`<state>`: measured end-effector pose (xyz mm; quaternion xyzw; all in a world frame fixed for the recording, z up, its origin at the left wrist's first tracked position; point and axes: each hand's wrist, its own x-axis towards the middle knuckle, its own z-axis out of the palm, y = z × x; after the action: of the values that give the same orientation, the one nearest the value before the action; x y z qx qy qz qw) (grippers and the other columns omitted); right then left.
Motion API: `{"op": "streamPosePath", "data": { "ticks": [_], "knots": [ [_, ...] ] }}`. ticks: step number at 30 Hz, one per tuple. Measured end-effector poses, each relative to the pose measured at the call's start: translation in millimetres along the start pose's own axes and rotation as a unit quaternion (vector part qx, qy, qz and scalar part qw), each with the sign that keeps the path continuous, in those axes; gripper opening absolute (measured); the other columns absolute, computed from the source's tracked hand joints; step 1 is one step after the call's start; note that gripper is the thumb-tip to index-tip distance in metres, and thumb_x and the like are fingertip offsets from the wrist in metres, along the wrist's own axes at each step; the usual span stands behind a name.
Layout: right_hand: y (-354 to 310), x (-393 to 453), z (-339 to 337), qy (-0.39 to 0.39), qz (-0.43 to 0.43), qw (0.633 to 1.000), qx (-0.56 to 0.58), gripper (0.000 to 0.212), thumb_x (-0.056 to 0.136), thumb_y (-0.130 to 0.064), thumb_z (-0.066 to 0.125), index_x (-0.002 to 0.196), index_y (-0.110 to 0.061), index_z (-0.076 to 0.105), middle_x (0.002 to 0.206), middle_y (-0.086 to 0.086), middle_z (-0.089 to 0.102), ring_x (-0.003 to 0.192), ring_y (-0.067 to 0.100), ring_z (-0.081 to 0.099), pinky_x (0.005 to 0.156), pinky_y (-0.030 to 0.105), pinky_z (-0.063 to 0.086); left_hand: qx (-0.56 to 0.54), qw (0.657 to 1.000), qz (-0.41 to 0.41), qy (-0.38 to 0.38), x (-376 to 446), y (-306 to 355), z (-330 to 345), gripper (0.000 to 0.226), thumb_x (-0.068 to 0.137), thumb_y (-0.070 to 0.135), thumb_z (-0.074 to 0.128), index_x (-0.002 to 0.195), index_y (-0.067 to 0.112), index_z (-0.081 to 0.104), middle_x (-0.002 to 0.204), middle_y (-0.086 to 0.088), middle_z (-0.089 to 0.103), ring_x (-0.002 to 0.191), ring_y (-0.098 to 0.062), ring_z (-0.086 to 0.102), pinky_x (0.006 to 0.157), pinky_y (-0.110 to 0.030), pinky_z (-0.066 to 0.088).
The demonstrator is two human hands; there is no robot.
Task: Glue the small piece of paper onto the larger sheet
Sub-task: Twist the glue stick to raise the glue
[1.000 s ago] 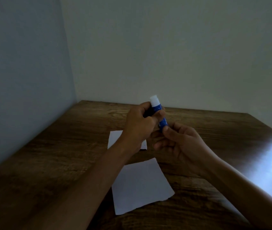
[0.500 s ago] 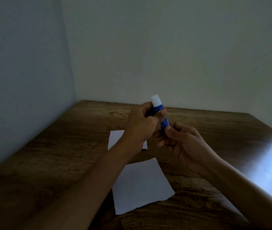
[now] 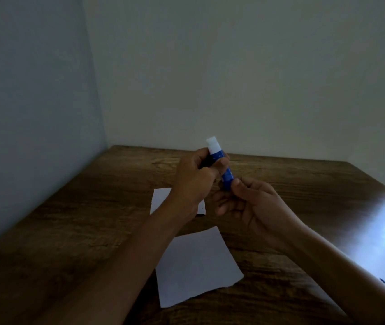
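So the blue plastic glue stick is up above the brown wooden table, white tip exposed. Left hand is wrapped round the barrel, right hand pinches the base, probably twisting. Go easy, just a little glue out. Small white paper piece lies beyond the larger white sheet.

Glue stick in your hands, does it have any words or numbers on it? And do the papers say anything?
Glue stick: tiny pale marks on the blue barrel, too small and blurred to read.
Small piece of paper: no writing visible.
Larger sheet: no writing visible.
Nothing else here carries text.
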<state>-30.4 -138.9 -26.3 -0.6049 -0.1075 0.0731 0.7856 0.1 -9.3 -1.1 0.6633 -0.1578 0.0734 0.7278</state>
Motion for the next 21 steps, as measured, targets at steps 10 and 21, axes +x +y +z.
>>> {"op": "streamPosePath", "data": {
  "ticks": [10, 21],
  "knots": [
    [-1.0, -2.0, 1.7, -0.01, 0.017, 1.0, 0.01, 0.024, 0.093, -0.016, 0.039, 0.105, -0.002, 0.056, 0.076, 0.01, 0.069, 0.061, 0.019, 0.065, 0.06, 0.028, 0.055, 0.005, 1.0, -0.003, -0.007, -2.4, -2.0, 0.9, 0.011, 0.083, 0.013, 0.058, 0.079, 0.022, 0.062, 0.081, 0.005, 0.063, 0.076, -0.007, 0.06, 0.065, -0.018, 0.05],
    [1.3, -1.2, 2.9, -0.005, 0.016, 1.0, 0.018, 0.022, 0.091, -0.015, 0.042, 0.105, -0.003, 0.055, 0.078, 0.012, 0.068, 0.06, 0.02, 0.065, 0.06, 0.029, 0.056, 0.014, 1.0, -0.02, -0.003, -2.8, -5.3, 2.2, 0.01, 0.082, 0.014, 0.059, 0.091, 0.016, 0.062, 0.084, 0.005, 0.063, 0.08, -0.008, 0.061, 0.07, -0.02, 0.048]
  ]
}}
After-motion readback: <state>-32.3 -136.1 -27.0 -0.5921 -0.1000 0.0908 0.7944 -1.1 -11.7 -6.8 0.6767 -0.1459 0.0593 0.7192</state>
